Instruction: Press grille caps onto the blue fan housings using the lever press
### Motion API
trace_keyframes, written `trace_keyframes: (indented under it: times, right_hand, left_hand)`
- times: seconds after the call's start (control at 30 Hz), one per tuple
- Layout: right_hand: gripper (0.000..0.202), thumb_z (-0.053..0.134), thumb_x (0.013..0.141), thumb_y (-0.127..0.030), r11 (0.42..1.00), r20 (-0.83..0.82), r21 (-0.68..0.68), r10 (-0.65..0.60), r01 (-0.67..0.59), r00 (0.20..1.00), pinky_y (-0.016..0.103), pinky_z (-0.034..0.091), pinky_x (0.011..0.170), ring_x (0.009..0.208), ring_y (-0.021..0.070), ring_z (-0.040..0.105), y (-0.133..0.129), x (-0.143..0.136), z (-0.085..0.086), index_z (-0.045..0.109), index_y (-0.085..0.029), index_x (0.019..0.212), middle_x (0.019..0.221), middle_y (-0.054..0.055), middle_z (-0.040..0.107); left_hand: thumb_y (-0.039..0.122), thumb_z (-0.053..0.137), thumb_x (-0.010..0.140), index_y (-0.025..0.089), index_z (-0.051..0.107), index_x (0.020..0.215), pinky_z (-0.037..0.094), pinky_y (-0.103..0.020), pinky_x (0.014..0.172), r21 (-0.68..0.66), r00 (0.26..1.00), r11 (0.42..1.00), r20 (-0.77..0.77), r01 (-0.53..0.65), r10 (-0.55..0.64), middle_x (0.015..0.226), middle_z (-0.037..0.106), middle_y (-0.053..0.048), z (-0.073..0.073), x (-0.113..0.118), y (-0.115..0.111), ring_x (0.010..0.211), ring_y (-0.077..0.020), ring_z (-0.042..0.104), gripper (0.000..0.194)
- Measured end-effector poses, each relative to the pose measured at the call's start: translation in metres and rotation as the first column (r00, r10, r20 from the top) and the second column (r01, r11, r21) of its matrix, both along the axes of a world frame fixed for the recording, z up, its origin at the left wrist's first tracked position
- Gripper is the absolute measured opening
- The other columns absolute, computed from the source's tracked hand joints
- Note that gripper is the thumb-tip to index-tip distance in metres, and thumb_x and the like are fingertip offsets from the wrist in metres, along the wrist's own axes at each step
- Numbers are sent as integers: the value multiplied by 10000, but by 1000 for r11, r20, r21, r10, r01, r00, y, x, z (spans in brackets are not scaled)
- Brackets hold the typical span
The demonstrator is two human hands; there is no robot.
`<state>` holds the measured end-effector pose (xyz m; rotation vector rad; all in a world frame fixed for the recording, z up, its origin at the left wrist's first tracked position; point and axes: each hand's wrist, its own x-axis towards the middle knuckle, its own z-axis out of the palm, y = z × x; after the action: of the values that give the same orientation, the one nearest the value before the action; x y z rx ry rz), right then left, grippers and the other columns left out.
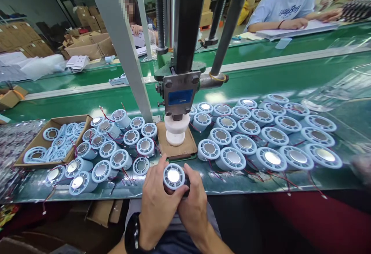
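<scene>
Both of my hands are closed around one light-blue round housing (174, 176) with a slotted rim and a shiny metal disc in its centre. My left hand (158, 198) grips it from the left, thumb across its lower edge. On the other side my right hand (193, 200) wraps it; a dark part shows between those fingers and the housing. Just beyond my hands stands a press with a white round pressing head (175, 130) above a brown base board (165, 149). Several similar blue housings (120, 159) with thin red and black wires sit to the left.
Many more wired housings (272, 158) stand in rows on the right of the green bench (179, 165). A cardboard box (82, 130) at left holds loose blue rings. A grey post (127, 49) rises beside the press. Two people sit across the bench, one in a light-blue shirt (285, 7).
</scene>
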<state>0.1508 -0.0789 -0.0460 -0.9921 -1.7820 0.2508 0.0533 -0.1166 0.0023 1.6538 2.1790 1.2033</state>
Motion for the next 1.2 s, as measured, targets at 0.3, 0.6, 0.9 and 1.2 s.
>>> trace_keyframes:
  times: [0.3,0.6,0.9,1.2]
  right_hand:
    - [683,513,890,-93,999,3,-45,9,-8,1000,317,575,698,883,211,618,-1,-1,-1,289,-200,1525,1022,115,601]
    - [613,490,875,-66,984,154,-108,161,-145,975,333,577,745,921,207,618,6,11,7,428,-203,1469,1063,119,586]
    - [733,453,879,-80,920,397,-128,389,-370,831,420,592,925,1162,245,596,20,40,18,234,-159,1573,1301,167,566]
    - [514,468,879,-354,916,200,390,13,-92,980,378,446,917,1296,246,498,128,66,281,557,-78,1304,1384,70,538]
  left_hand:
    - [117,805,692,261,403,1447,535,-426,965,-57,999,997,-8,50,-50,1186,688,-65,3,-4,2,1097,-276,656,867]
    - [150,646,831,221,375,1478,480,-472,1021,-54,997,998,74,18,-14,1270,619,-122,-11,5,-2,1191,-287,579,704]
    - [235,491,939,146,370,1483,356,-542,1137,-96,985,981,33,170,-168,1463,486,-186,-23,3,-7,1371,-306,443,565]
    - [178,748,654,193,657,1196,488,-455,1011,-83,918,994,394,77,-39,1170,726,-82,29,-23,16,1080,-284,663,550]
